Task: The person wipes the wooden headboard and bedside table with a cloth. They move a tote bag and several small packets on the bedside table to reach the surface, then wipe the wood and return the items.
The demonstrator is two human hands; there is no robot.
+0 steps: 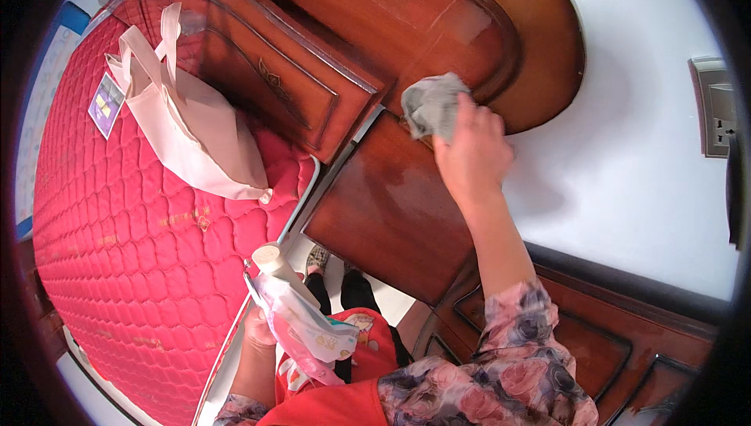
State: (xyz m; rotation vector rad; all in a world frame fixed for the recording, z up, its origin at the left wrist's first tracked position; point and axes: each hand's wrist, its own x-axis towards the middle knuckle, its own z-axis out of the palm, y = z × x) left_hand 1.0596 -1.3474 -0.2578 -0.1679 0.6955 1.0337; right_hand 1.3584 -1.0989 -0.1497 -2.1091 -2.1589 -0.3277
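My right hand [476, 147] is stretched forward with a crumpled grey cloth [434, 103] in its fingers. The cloth lies against the glossy red-brown wooden headboard [375, 21], just above a wooden bedside table top [393, 203]. Low on the left, my left hand [259, 326] holds a pale bottle with a round cap [270, 257] together with pink and white plastic packets [311, 332]. Those packets partly hide the fingers.
A bed with a red quilted mattress cover [146, 261] fills the left side. On it stands a pale pink tote bag [188, 132] beside a small printed card [107, 105]. A wall socket [717, 112] is at the right, above a dark wooden cabinet [587, 338].
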